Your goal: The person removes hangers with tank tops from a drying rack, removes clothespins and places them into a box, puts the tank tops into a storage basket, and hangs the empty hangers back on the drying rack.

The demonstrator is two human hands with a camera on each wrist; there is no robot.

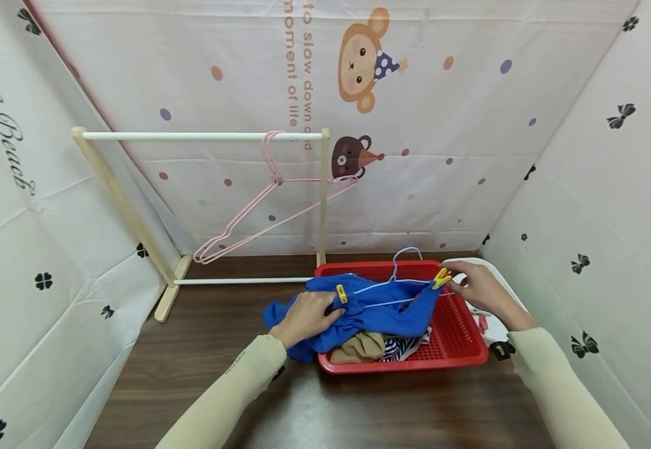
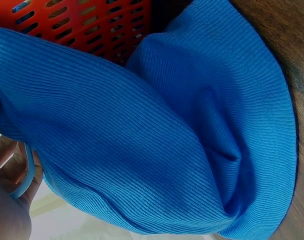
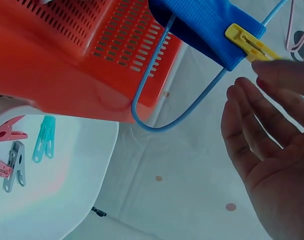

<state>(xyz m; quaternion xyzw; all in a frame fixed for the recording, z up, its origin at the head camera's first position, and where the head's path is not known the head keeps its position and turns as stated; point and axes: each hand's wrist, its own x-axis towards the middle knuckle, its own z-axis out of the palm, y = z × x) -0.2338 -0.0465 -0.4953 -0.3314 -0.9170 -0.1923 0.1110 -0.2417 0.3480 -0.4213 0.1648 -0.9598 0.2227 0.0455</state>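
Note:
A blue ribbed garment [image 1: 398,319] lies spread over the red basket [image 1: 454,360], part of it hanging past the left side. A blue clothes hanger [image 3: 156,130] runs along the garment, hook upward. My left hand [image 1: 310,317] holds the left end; in the left wrist view, the hanger's curved end crosses the palm under curled fingers. Close to that hand, a yellow clothespin [image 1: 342,294] sits on the cloth. At the other end, my right hand [image 1: 478,287] pinches another yellow clothespin [image 3: 246,42] between thumb and index finger. This one clamps the garment's edge to the hanger.
Beige cloth [image 1: 360,348] and a striped piece [image 1: 400,348] lie in the basket. Behind my right hand stands a white tub [image 3: 82,170] with several clothespins. Pink hangers [image 1: 247,209] hang from a rack's white bar [image 1: 191,136] at the back left.

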